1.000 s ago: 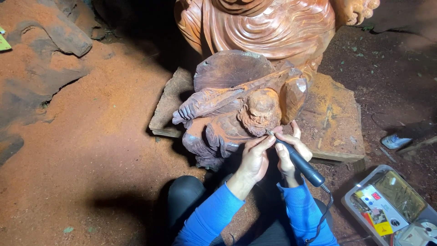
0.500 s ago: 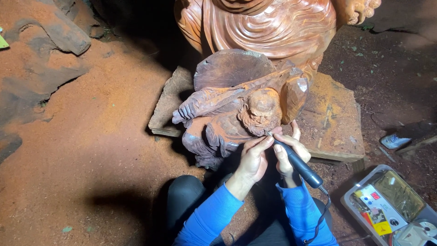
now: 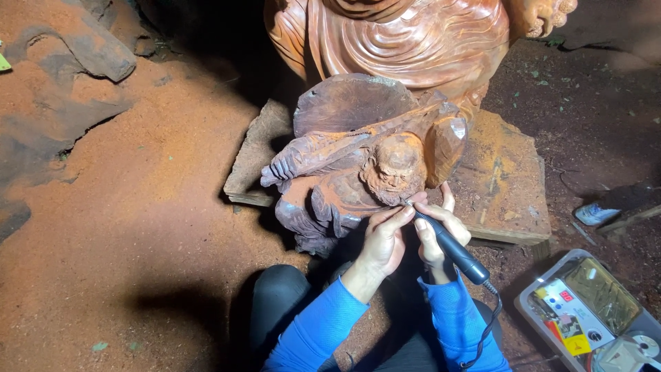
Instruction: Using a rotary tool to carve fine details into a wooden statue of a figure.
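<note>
A dark wooden figure carving [image 3: 358, 158] with a bearded face lies on a flat wooden block [image 3: 506, 179] in front of me. My right hand [image 3: 434, 231] grips a black corded rotary handpiece [image 3: 451, 248] like a pen, its tip touching the beard of the face. My left hand [image 3: 385, 238] rests against the carving's lower edge, its fingers steadying the tool's front end. Both arms wear blue sleeves.
A large polished reddish wooden statue [image 3: 406, 38] stands just behind the carving. A grey tool control box [image 3: 585, 313] with small bits sits at lower right. Red sawdust covers the ground; rough wood slabs [image 3: 89, 55] lie at upper left. My dark trouser knee [image 3: 279, 303] is below.
Both hands and the handpiece stay at the carved face; only slight shifts of the tool tip show.
</note>
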